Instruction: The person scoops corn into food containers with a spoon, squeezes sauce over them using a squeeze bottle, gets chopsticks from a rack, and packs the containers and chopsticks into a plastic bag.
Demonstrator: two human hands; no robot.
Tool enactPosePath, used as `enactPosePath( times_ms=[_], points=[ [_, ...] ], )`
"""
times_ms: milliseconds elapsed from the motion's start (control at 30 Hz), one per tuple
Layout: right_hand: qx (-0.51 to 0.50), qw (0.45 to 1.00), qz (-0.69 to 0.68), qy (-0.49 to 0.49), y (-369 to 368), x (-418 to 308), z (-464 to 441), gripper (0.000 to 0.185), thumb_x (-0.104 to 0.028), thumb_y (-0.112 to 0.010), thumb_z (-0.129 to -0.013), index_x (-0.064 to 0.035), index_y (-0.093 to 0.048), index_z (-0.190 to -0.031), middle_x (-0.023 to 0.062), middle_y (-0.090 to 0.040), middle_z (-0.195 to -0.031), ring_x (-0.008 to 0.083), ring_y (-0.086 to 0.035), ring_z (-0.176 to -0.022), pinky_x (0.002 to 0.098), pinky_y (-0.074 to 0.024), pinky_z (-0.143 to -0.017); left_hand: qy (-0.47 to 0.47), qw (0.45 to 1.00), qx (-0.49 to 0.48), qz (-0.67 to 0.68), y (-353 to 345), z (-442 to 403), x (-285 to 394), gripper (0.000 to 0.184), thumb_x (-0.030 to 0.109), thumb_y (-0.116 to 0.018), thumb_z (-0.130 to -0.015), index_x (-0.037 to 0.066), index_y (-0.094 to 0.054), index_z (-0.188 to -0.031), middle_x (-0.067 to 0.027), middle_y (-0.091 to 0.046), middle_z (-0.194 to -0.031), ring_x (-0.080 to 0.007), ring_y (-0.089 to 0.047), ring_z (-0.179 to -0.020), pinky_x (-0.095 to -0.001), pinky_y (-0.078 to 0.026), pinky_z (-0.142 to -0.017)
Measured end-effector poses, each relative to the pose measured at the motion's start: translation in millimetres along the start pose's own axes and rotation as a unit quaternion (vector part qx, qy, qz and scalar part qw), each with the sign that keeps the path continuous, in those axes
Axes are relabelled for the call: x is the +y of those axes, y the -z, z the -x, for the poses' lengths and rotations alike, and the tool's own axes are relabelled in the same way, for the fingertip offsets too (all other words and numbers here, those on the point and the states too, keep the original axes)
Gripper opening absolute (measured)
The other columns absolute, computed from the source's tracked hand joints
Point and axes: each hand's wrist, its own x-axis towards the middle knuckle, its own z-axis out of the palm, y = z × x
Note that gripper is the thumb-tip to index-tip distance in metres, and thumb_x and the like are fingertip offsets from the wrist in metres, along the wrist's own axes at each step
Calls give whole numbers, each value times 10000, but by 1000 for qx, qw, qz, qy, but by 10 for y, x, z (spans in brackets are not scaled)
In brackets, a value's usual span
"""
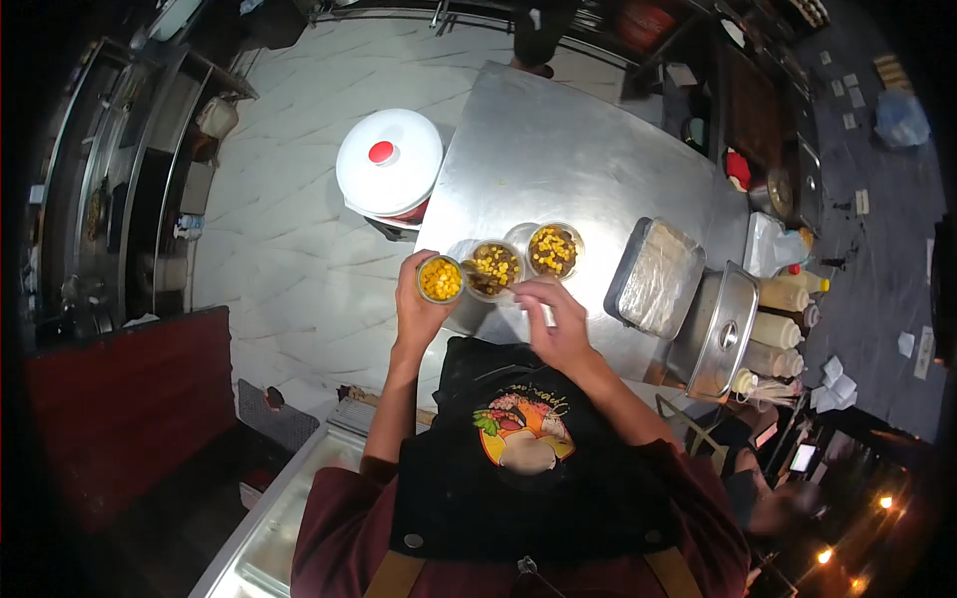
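My left hand [423, 307] is wrapped round a small cup [440, 279] full of yellow pieces that look like corn kernels. Just right of it, a clear round tub [495, 268] stands on the steel table, with dark food and yellow pieces in it. My right hand [554, 315] is at that tub's near right edge, its fingers pinched on what looks like a thin spoon [475, 270] reaching across the tub toward the cup. A second clear tub [555, 250] with similar dark and yellow contents stands behind and to the right.
The steel table [568, 135] stretches ahead. To the right are a plastic-wrapped tray [658, 276], a lidded steel pan [720, 334] and several squeeze bottles [778, 330]. A white-lidded drum [390, 159] stands left of the table. Another person's legs [541, 38] show at the far end.
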Motion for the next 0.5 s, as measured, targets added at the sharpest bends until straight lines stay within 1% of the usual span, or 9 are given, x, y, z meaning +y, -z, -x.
enactPosePath(
  times_ms=[100,133,200,267,300,367,400,467,500],
  points=[
    [-58,998,25,28,-211,64,-153,178,22,-627,-1009,15,-675,-1180,187,-720,-1043,267,-728,-928,377,-577,-823,-4,1000,-21,2,-56,-5,7,707,-32,-886,-671,43,-579,-1304,-120,-697,-1156,-228,-704,-1063,-357,-558,-952],
    [-58,998,26,1,-260,86,-165,164,3,-619,-1021,17,-673,-1176,186,-723,-1037,259,-730,-917,376,-580,-818,-4,1000,-28,3,-75,-11,13,706,-30,-887,-672,42,-579,-1303,-120,-700,-1146,-229,-706,-1056,-356,-561,-947],
    [-62,996,26,-51,-348,145,-185,149,-35,-603,-1046,22,-668,-1166,185,-729,-1026,244,-733,-895,373,-587,-808,10,999,-37,7,-117,0,31,705,-16,-886,-665,41,-583,-1299,-144,-673,-1194,-288,-692,-1084,-389,-551,-960],
    [-26,984,-58,-164,-421,164,-171,141,-65,-589,-1069,20,-670,-1147,163,-737,-1001,208,-726,-854,344,-590,-785,8,999,-35,9,-132,5,40,696,-3,-884,-671,38,-583,-1297,-163,-655,-1223,-334,-683,-1098,-414,-548,-962],
    [-8,971,-99,-219,-444,182,-155,145,-80,-582,-1081,19,-671,-1138,153,-740,-989,190,-722,-834,330,-591,-774,0,1000,-31,5,-132,10,38,696,-1,-885,-672,37,-582,-1298,-164,-655,-1225,-334,-683,-1100,-415,-548,-964],
    [18,952,-155,-262,-443,321,-133,166,-105,-568,-1101,20,-665,-1150,131,-743,-972,156,-711,-815,306,-590,-753,-15,1000,-21,-1,-132,0,102,696,4,-888,-676,36,-580,-1299,-165,-653,-1228,-335,-681,-1104,-419,-547,-967],
    [31,941,-182,-283,-433,383,-114,177,-118,-561,-1110,21,-662,-1156,121,-745,-963,138,-705,-805,294,-589,-743,-24,1000,-15,-9,-137,-6,109,698,-4,-887,-680,32,-574,-1303,-154,-666,-1208,-301,-688,-1090,-397,-551,-964],
    [51,937,-208,-275,-397,386,-107,191,-126,-549,-1121,25,-651,-1177,120,-740,-968,131,-700,-818,285,-583,-743,-43,999,-3,-25,-145,-18,100,703,-20,-886,-688,24,-563,-1311,-132,-693,-1168,-233,-703,-1063,-354,-560,-956],
    [61,935,-220,-271,-377,385,-100,197,-130,-544,-1126,27,-645,-1188,119,-737,-970,127,-697,-824,281,-580,-744,-35,999,-3,-20,-152,-22,88,708,-18,-889,-690,23,-560,-1315,-130,-694,-1165,-232,-702,-1063,-355,-559,-958]
  ],
)
